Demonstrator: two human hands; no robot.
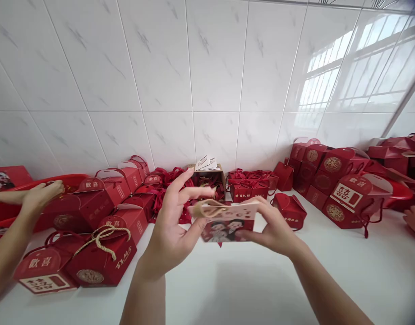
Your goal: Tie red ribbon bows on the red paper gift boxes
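A small gift box (224, 230) with a printed picture of a couple, a pale patterned top and a tan strap (202, 210) is held up in front of me, slightly blurred. My right hand (271, 225) grips its right side, thumb on the picture face and fingers along the top. At the left end, my left hand (178, 225) has its thumb against the box edge near the strap, with the index and middle fingers raised above. What the lower fingers of that hand do is partly hidden.
Red gift boxes (102, 253) stand on the left of the white table (261, 289), more red boxes (346, 198) on the right. An open carton (209, 169) with cards sits by the tiled wall. Other people's hands (41, 198) show at left, over a red basin (25, 185), and at far right.
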